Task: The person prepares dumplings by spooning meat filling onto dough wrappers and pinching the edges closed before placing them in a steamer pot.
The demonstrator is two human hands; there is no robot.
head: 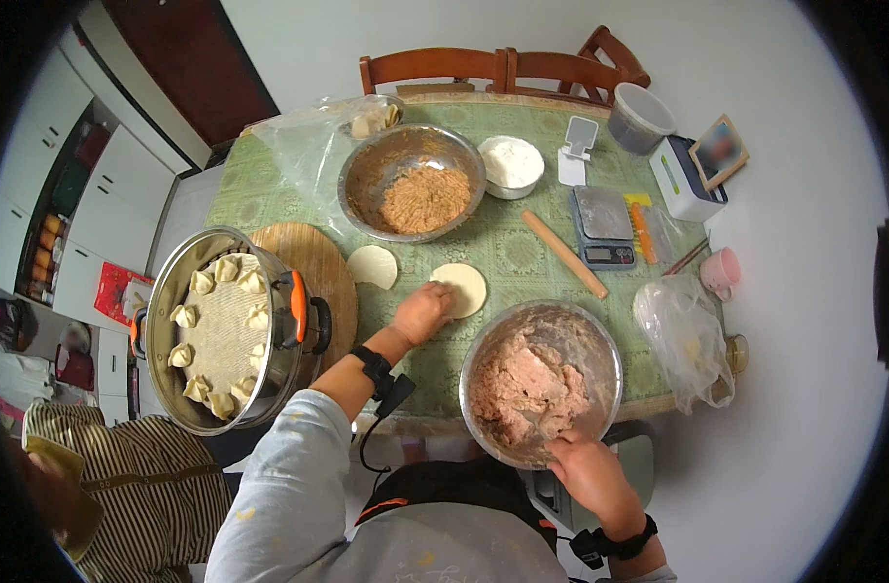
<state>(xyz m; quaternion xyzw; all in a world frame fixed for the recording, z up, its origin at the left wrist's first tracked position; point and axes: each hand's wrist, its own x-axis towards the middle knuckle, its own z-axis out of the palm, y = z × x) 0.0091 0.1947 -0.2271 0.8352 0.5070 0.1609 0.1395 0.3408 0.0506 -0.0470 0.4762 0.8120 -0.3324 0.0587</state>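
My left hand (424, 313) has its fingers on the left edge of a round dough wrapper (464, 290) lying on the patterned tablecloth; whether they pinch it is unclear. My right hand (586, 466) is at the near rim of a steel bowl of pink minced filling (535, 379), and a utensil, mostly hidden, seems to be in its fingers. Another dough wrapper (373, 267) lies further left. At the left, folded dumplings (226, 269) ring the lining of a steel steamer (284, 393) with orange-trimmed handles. A second steel bowl (415, 182) holds orange-brown filling.
A wooden rolling pin (564, 253) lies beside a digital scale (603, 226). Behind are a bowl of flour (513, 164) and a lidded tub (641, 119). A plastic bag (681, 339) and pink mug (720, 271) stand right. A person in striped clothing (149, 488) is at lower left.
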